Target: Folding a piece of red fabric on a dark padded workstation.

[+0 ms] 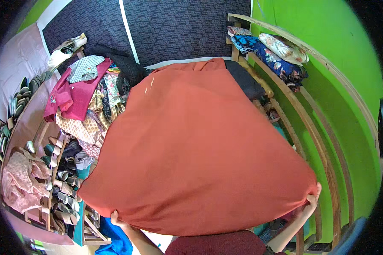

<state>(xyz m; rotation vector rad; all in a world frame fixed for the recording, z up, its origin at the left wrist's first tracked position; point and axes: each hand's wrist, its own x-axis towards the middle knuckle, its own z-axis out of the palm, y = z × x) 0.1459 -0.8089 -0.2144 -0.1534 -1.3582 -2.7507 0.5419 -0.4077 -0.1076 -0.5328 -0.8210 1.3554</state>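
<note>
Your left hand (118, 218) and right hand (312, 202) both pinch the near edge of the rust-red cloth (191, 144) in head view, undersides hidden. It's spread ahead of you. Risk: uneven pull could slip one grip; left side could drag the clothes pile (83, 100) beside it.

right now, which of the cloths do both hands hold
The orange fabric sheet, held at its edge by the left hand and right hand; neither touches the crumpled pale pink cloth or multicoloured clothes pile.
</note>
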